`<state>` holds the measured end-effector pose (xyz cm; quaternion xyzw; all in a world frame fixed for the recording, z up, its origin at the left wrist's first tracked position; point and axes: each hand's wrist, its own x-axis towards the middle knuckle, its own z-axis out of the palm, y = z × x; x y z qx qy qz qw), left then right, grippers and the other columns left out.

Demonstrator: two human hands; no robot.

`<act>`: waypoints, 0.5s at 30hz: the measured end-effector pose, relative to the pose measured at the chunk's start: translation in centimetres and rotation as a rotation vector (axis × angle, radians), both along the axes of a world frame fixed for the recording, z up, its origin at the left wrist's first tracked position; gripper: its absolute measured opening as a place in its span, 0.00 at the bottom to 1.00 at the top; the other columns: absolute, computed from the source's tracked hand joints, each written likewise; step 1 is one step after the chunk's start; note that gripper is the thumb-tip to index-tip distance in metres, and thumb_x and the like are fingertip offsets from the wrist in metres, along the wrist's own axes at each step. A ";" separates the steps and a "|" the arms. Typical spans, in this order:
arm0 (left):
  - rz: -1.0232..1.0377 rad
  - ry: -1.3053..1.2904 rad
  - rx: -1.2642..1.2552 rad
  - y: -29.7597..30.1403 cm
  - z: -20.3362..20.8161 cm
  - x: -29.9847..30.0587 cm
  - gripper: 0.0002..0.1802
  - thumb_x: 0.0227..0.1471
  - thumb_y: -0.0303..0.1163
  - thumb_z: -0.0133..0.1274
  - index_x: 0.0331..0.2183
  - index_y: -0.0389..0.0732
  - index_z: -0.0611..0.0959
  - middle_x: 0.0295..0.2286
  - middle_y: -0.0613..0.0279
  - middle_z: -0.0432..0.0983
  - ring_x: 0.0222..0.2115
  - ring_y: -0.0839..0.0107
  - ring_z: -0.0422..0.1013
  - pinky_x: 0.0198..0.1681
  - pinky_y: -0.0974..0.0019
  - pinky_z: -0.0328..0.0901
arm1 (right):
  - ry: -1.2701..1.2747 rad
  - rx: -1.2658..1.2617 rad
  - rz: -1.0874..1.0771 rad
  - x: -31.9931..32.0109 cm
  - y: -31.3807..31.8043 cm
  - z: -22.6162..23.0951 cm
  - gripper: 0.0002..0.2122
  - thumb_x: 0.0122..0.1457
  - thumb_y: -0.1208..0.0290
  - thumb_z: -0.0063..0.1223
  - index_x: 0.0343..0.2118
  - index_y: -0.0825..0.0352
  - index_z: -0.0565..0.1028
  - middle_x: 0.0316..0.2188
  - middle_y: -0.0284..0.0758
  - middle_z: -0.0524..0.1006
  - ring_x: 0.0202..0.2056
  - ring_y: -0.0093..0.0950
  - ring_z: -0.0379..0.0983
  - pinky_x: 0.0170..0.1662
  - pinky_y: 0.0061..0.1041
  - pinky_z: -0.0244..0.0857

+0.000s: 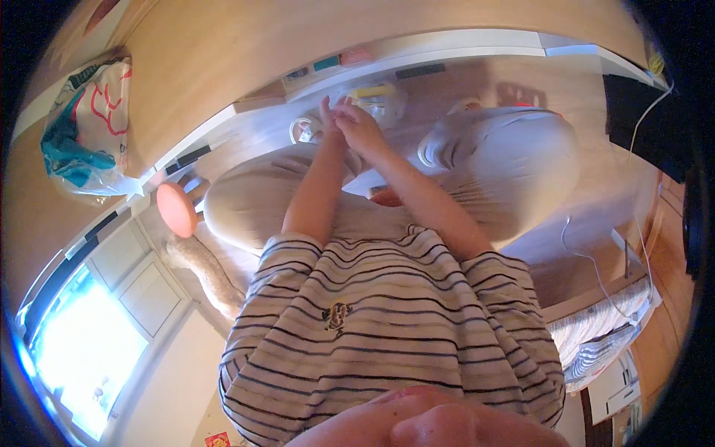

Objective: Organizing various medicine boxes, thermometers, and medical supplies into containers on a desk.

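Note:
My left hand (326, 119) and my right hand (359, 128) meet in front of my knees, fingers touching each other. Whether they grip anything between them is too small to tell. Just beyond the fingertips lies a clear plastic bag with something yellow inside (378, 100). A small white ring-shaped thing (301, 131) lies left of my left hand. I am seated in a striped shirt (387, 328) and beige trousers (246, 201). A reddish object (387, 198) shows under my right forearm.
A printed plastic bag (86, 130) lies at the far left on the wooden floor. An orange round object (176, 209) sits by my left knee. A white shelf edge (417, 56) runs behind the hands. A white cable (596, 262) trails at right, near striped fabric (603, 335).

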<state>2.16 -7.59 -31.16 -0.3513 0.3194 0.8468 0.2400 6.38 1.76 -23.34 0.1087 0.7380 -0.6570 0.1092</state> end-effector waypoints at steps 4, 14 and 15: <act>0.080 -0.015 -0.054 -0.1 -0.3 0.7 0.44 0.50 0.60 0.29 0.60 0.41 0.50 0.62 0.55 0.40 0.61 0.53 0.42 0.59 0.40 0.40 | 0.209 -0.224 -0.015 1.9 -1.9 -3.0 0.13 0.59 0.70 0.41 0.46 0.64 0.72 0.49 0.44 0.70 0.53 0.40 0.63 0.55 0.38 0.56; 0.040 -0.089 -0.004 -1.0 -0.4 0.3 0.46 0.49 0.64 0.30 0.61 0.45 0.49 0.62 0.59 0.39 0.62 0.59 0.37 0.61 0.48 0.35 | 0.185 0.038 0.245 2.0 1.1 -3.8 0.20 0.61 0.62 0.36 0.52 0.68 0.65 0.55 0.46 0.63 0.59 0.41 0.55 0.61 0.36 0.46; 0.045 -0.112 -0.003 -0.7 -0.3 0.3 0.46 0.49 0.64 0.30 0.61 0.44 0.49 0.62 0.60 0.39 0.62 0.58 0.38 0.61 0.48 0.36 | 0.027 -0.033 0.255 1.9 1.2 -3.5 0.22 0.61 0.60 0.36 0.54 0.68 0.63 0.56 0.46 0.61 0.59 0.40 0.54 0.62 0.36 0.45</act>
